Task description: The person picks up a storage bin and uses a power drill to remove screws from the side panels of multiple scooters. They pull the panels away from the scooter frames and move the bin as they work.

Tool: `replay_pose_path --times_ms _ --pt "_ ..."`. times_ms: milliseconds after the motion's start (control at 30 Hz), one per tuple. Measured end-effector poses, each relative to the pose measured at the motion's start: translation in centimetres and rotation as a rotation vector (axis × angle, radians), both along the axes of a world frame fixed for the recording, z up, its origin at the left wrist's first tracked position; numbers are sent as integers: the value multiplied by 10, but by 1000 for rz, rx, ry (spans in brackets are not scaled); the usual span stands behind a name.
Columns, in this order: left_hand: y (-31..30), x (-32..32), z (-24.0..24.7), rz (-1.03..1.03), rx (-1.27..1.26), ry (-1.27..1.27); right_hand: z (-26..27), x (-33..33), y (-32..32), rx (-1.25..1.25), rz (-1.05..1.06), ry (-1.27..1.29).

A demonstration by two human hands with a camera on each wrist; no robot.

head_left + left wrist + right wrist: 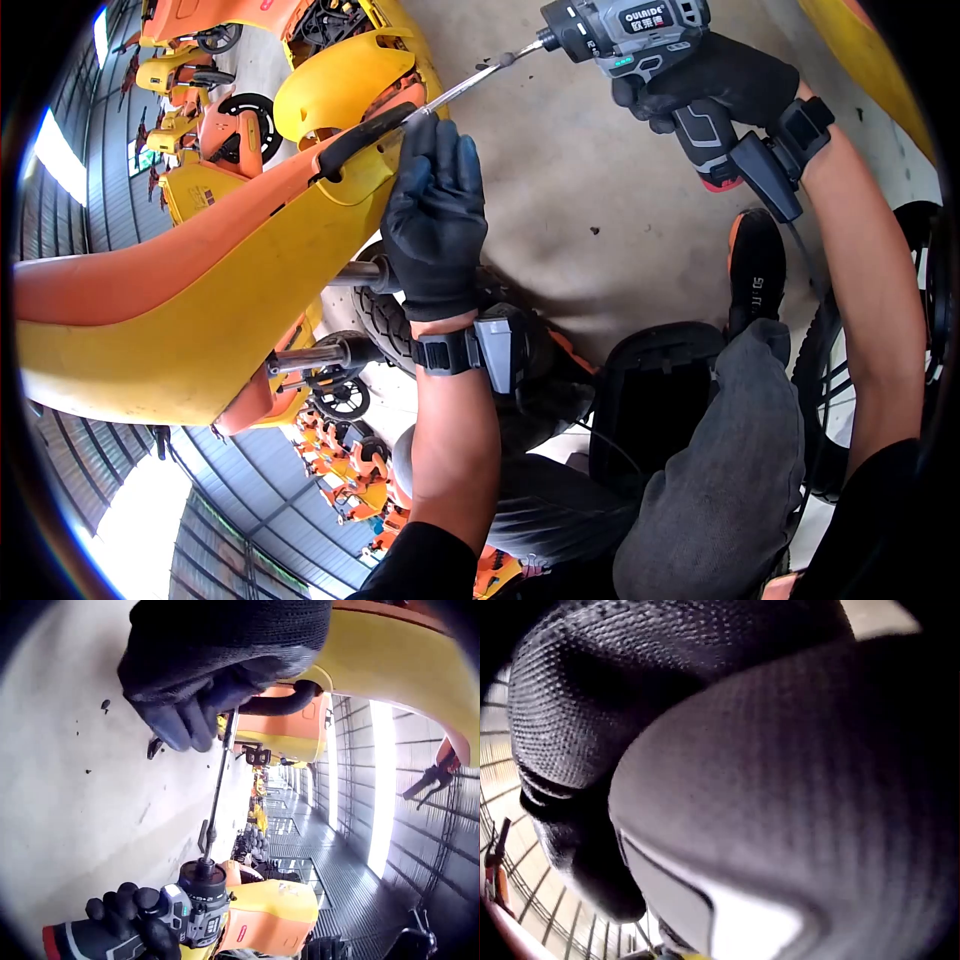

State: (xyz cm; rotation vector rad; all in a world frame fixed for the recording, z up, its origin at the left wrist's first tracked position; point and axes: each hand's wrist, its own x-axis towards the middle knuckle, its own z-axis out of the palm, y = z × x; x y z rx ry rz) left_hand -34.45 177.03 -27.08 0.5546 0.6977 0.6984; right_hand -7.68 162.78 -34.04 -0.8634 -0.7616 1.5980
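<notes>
"What does the right hand (735,82) have?"

"The drill (645,28). Its gloved fingers are curled round the handle; the left wrist view shows that grip too."

"And the left hand (435,220)?"

"Gloved as well. The fingers lie close together and reach to the tip of the long bit (480,78). From the head view they look mostly straight, but I can't tell whether they pinch the tip; that spot is hidden."

"Where does the drill sit?"

"Off the floor (590,240), at the upper right of the head view. The bit slants from it down to the left hand, at the end of the black strip (362,143) on the scooter (220,330)."

"Anything on the wrists?"

"A strap with a small box on each: left box (499,352), right box (765,175)."

"And around the left arm?"

"Two metal tubes, one (308,358) below the other, and a tyre (383,325) beside them."

"Further out?"

"The person's grey trousers (690,480) and a black shoe (757,268), then more scooters (190,190) in front of a ribbed wall (112,185)."
</notes>
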Motion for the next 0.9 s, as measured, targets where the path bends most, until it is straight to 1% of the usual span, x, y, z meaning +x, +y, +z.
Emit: replay_pose_path --times_ms 33,67,100,133,200,233,267,333,367,433,467,533,567,633,667,700,733,767,833,867,900 --pt "-1 -9 -4 -1 0 1 4 0 -1 -37 -19 -51" --pt "-4 -25 -11 -68 187 188 6 -1 -2 -73 -39 -103" --pt "-9 -33 -9 -134 376 376 8 -2 -2 -71 -40 -100" --pt "-15 -39 -6 -138 380 376 9 -2 -2 -72 -45 -74" --pt "-32 -43 6 -318 1117 1136 6 -3 -3 -77 -51 -40" --pt "-33 -45 11 -441 1366 1357 3 -2 -2 -48 -36 -59" --pt "-36 -43 14 -450 1364 1363 0 -2 -2 -20 -20 -76" --pt "-41 -34 21 -210 1403 1308 -8 -4 -4 -38 -24 -68" --pt "-41 -32 26 -210 1406 1308 -11 -5 -5 -54 -28 -64" --pt "-39 -29 39 -443 1909 1605 -12 -4 -4 -51 -18 -58" --pt "-42 -27 43 -447 1913 1604 -12 -5 -4 -52 -2 -49" --pt "-47 -23 46 -415 1681 1616 -17 -4 -2 -72 -4 -42" --pt "-46 -26 42 -415 1681 1616 -18 -3 -1 -90 -1 -38" --pt "-41 -33 30 -111 1206 1217 -18 -3 -2 -86 -27 -72" --pt "-44 -32 33 -108 1204 1222 -17 -4 -2 -80 -49 -105" --pt "-47 -30 38 -224 1437 1388 -16 -4 0 -75 -45 -106" --pt "-49 -29 41 -350 1669 1548 -14 -4 0 -65 -33 -39" --pt "-48 -30 41 -345 1669 1549 -14 -4 0 -56 -22 28" --pt "-45 -34 39 -452 1811 1627 -10 -2 -6 -67 -50 -18" --pt "-44 -36 36 -452 1810 1628 -9 -2 -8 -79 -75 -64" --pt "-44 -36 32 -362 1739 1586 -13 -1 -9 -91 -87 -81"
